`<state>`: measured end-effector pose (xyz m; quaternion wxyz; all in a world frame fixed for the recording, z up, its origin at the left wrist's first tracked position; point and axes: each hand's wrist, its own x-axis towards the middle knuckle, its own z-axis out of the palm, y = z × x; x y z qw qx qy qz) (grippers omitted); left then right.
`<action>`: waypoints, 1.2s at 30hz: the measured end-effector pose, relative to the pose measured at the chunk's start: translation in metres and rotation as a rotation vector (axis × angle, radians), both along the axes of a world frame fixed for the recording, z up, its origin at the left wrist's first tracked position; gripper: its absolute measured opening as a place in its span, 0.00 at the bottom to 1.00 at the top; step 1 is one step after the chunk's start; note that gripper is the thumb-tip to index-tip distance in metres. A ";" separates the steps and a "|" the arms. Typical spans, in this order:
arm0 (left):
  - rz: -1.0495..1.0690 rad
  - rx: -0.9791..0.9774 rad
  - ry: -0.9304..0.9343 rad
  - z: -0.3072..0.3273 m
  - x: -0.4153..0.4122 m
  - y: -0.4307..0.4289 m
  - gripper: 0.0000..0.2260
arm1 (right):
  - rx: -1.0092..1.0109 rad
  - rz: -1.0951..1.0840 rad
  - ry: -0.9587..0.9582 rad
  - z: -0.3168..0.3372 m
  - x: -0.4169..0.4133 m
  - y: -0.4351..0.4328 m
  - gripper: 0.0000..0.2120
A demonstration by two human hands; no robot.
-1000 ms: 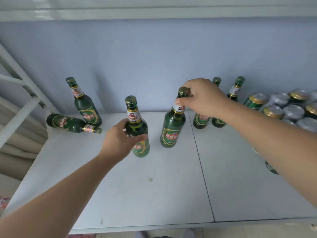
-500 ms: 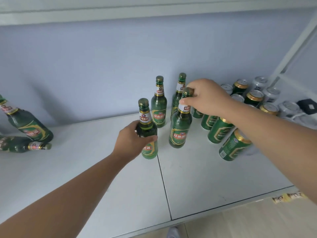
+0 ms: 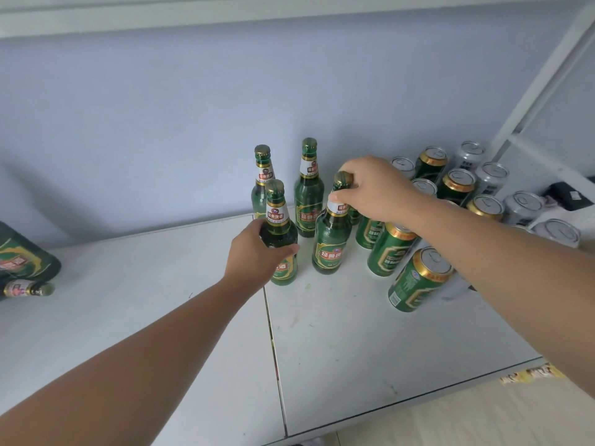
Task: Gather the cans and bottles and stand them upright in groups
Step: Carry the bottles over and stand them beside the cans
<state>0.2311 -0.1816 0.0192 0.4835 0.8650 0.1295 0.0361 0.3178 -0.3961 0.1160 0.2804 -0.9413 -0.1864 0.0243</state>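
The left hand (image 3: 256, 257) and right hand (image 3: 378, 188) are bare, with both forearms (image 3: 145, 365) uncovered throughout.

On my feed, a pale blue-grey wall (image 3: 161, 117) fills the upper half of the frame, under soft, even light with faint shadows. A white horizontal band (image 3: 225, 17) runs across the very top. Below the wall lies a white desk (image 3: 354, 349) of two panels, which meet at a dark seam (image 3: 273, 342) running from the centre to the bottom edge. At the upper right I see a slanted white frame (image 3: 541, 82) with a crossbar. In the lower right corner, light wood-toned floor (image 3: 483, 420) shows past the desk's edge, with small colourful scraps (image 3: 528, 375) lying there.
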 end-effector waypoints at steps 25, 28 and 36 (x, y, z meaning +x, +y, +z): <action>-0.143 0.062 0.033 -0.009 0.011 0.016 0.30 | -0.208 0.021 0.024 0.006 0.003 0.021 0.15; -0.161 0.072 0.027 -0.007 0.005 0.030 0.34 | -0.239 -0.003 0.033 0.012 -0.001 0.025 0.20; -0.139 0.066 -0.002 0.005 -0.020 0.081 0.36 | -0.149 -0.093 -0.092 0.039 -0.015 0.051 0.28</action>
